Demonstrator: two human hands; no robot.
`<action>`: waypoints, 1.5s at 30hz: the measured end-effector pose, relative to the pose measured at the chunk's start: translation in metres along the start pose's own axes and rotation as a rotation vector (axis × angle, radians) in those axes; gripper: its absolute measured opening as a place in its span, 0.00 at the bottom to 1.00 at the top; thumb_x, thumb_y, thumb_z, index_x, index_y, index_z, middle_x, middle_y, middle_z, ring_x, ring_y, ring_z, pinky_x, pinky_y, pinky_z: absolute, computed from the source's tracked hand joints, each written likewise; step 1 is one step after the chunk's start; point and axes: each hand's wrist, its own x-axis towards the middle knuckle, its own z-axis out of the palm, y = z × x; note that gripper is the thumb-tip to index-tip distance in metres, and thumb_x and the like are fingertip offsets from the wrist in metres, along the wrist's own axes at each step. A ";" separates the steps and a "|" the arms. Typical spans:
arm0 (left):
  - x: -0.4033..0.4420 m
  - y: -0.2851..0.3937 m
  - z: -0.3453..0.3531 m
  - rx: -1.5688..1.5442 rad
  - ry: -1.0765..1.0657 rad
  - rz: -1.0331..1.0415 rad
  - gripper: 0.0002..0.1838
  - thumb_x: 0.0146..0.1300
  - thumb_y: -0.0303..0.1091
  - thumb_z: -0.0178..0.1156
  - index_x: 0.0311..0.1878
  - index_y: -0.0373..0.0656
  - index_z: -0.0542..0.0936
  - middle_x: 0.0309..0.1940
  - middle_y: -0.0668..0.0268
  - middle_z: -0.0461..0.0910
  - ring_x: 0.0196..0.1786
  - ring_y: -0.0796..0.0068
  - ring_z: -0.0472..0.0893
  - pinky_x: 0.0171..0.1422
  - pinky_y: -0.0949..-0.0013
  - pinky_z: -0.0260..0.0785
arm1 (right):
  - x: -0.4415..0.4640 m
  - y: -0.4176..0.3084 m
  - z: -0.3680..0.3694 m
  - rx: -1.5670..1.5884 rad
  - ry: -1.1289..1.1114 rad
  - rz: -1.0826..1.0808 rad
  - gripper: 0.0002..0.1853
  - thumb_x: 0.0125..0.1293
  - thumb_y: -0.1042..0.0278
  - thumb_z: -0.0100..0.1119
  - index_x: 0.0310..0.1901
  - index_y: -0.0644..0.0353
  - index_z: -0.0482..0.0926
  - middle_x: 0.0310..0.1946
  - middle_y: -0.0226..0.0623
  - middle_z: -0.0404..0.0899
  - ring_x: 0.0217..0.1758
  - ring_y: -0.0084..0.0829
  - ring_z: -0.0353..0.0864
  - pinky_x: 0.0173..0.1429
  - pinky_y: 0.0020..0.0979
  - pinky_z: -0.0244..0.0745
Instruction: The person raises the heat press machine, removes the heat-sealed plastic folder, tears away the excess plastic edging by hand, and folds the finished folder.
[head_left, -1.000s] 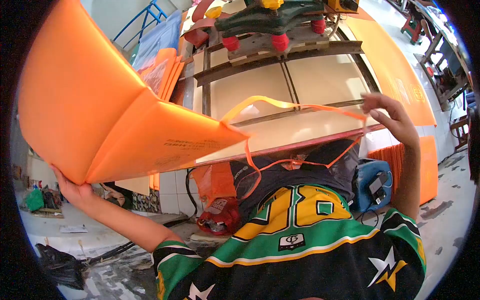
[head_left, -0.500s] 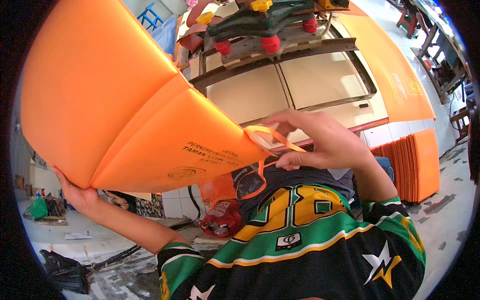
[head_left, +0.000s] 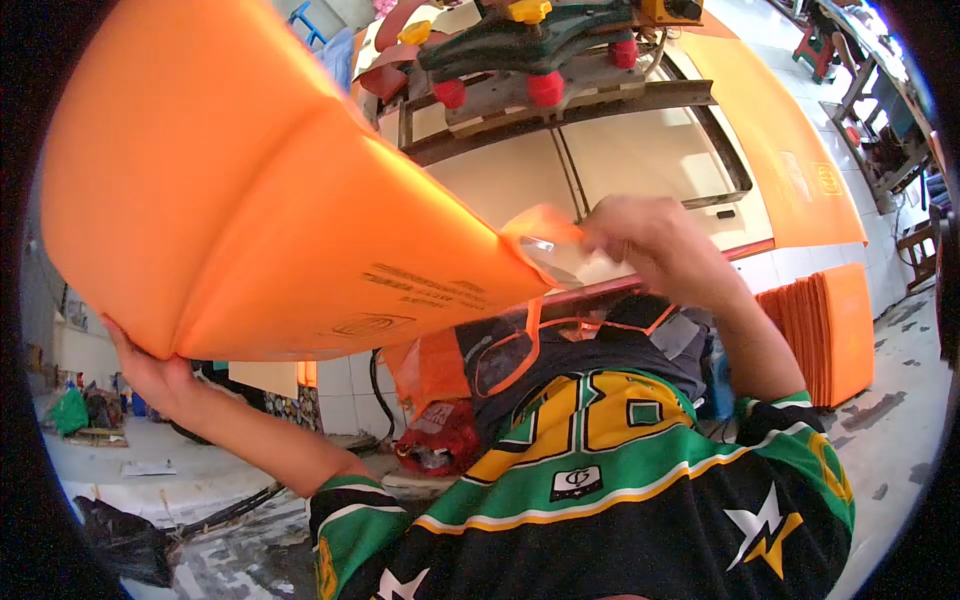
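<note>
A large orange printed folder, creased down its length, is held up tilted in front of me. My left hand grips its lower left edge, the fingers mostly hidden behind it. At its right corner my right hand, blurred by motion, is closed on an orange strip that bends away from the folder. Something clear and shiny, like film, shows beside that strip. Thin orange offcuts dangle below the corner, over my lap.
Ahead stands a machine with a dark green arm, red knobs and a metal frame over a pale board. Printed orange sheets lie at its right. A stack of orange folders sits below. A red bag is near my lap.
My right hand has moved up and to the right, drawing the strip away from the folder's corner. The folder's left lower edge and my left hand have risen slightly.
</note>
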 end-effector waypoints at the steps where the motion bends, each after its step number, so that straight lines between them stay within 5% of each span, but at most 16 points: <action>1: 0.001 0.006 -0.001 0.005 0.001 0.001 0.32 0.74 0.49 0.59 0.72 0.39 0.69 0.70 0.58 0.72 0.69 0.60 0.73 0.72 0.50 0.66 | -0.010 0.031 -0.002 -0.043 -0.054 0.146 0.05 0.70 0.72 0.56 0.40 0.62 0.78 0.29 0.44 0.79 0.34 0.44 0.81 0.40 0.42 0.75; 6: 0.032 0.011 -0.024 0.049 0.006 0.067 0.33 0.72 0.49 0.63 0.73 0.40 0.69 0.71 0.59 0.71 0.69 0.58 0.72 0.71 0.48 0.68 | -0.036 0.028 -0.029 -0.047 -0.105 0.260 0.07 0.71 0.71 0.56 0.35 0.64 0.78 0.21 0.39 0.72 0.26 0.38 0.75 0.36 0.37 0.70; 11: 0.027 0.005 -0.025 0.042 0.085 0.029 0.32 0.71 0.47 0.64 0.72 0.40 0.71 0.72 0.59 0.70 0.70 0.57 0.71 0.71 0.47 0.67 | -0.052 0.043 -0.044 -0.136 -0.109 0.140 0.07 0.71 0.71 0.57 0.36 0.65 0.79 0.23 0.40 0.75 0.27 0.38 0.77 0.35 0.36 0.71; 13: 0.032 0.009 -0.034 0.040 0.132 0.023 0.32 0.70 0.46 0.64 0.71 0.39 0.71 0.72 0.59 0.70 0.70 0.57 0.71 0.71 0.46 0.66 | -0.063 0.046 -0.060 -0.167 -0.154 0.313 0.06 0.68 0.72 0.57 0.36 0.66 0.78 0.26 0.44 0.78 0.30 0.44 0.80 0.39 0.39 0.75; 18: 0.054 0.014 -0.070 0.032 0.141 -0.026 0.31 0.71 0.48 0.63 0.72 0.41 0.71 0.73 0.60 0.70 0.71 0.56 0.70 0.72 0.46 0.65 | -0.092 0.047 -0.081 -0.060 -0.081 0.490 0.08 0.72 0.71 0.56 0.37 0.68 0.79 0.27 0.41 0.80 0.29 0.33 0.83 0.38 0.34 0.79; 27: 0.034 0.014 -0.035 -0.060 0.084 -0.048 0.27 0.74 0.45 0.59 0.71 0.44 0.72 0.72 0.62 0.71 0.71 0.56 0.71 0.73 0.44 0.66 | -0.079 0.035 -0.089 -0.082 -0.055 0.500 0.09 0.73 0.70 0.56 0.37 0.66 0.81 0.24 0.39 0.78 0.29 0.31 0.83 0.39 0.33 0.79; 29: 0.041 0.017 -0.041 -0.048 0.071 -0.046 0.27 0.74 0.46 0.60 0.71 0.44 0.72 0.72 0.61 0.71 0.71 0.56 0.71 0.72 0.43 0.66 | -0.066 0.020 -0.079 -0.106 -0.077 0.487 0.08 0.71 0.69 0.58 0.44 0.64 0.82 0.31 0.42 0.82 0.36 0.32 0.85 0.45 0.34 0.79; 34: 0.032 0.023 -0.017 -0.039 0.104 -0.028 0.28 0.73 0.46 0.60 0.71 0.44 0.72 0.72 0.61 0.72 0.71 0.57 0.71 0.73 0.42 0.65 | -0.033 -0.019 -0.036 -0.265 0.468 0.065 0.26 0.63 0.69 0.67 0.62 0.60 0.73 0.60 0.46 0.78 0.62 0.40 0.78 0.63 0.41 0.72; 39: 0.038 0.025 -0.026 -0.099 0.062 -0.117 0.28 0.73 0.47 0.61 0.71 0.44 0.72 0.72 0.62 0.71 0.72 0.55 0.70 0.74 0.40 0.63 | -0.021 -0.017 -0.005 -0.183 0.577 -0.245 0.43 0.61 0.61 0.68 0.73 0.65 0.56 0.64 0.55 0.71 0.65 0.42 0.73 0.68 0.45 0.66; 45: 0.031 0.029 -0.024 -0.122 0.098 -0.107 0.28 0.73 0.47 0.60 0.72 0.45 0.72 0.73 0.61 0.70 0.73 0.55 0.70 0.74 0.36 0.61 | -0.008 -0.015 -0.026 0.137 0.686 0.056 0.39 0.60 0.65 0.66 0.72 0.59 0.62 0.62 0.44 0.76 0.66 0.36 0.74 0.68 0.40 0.67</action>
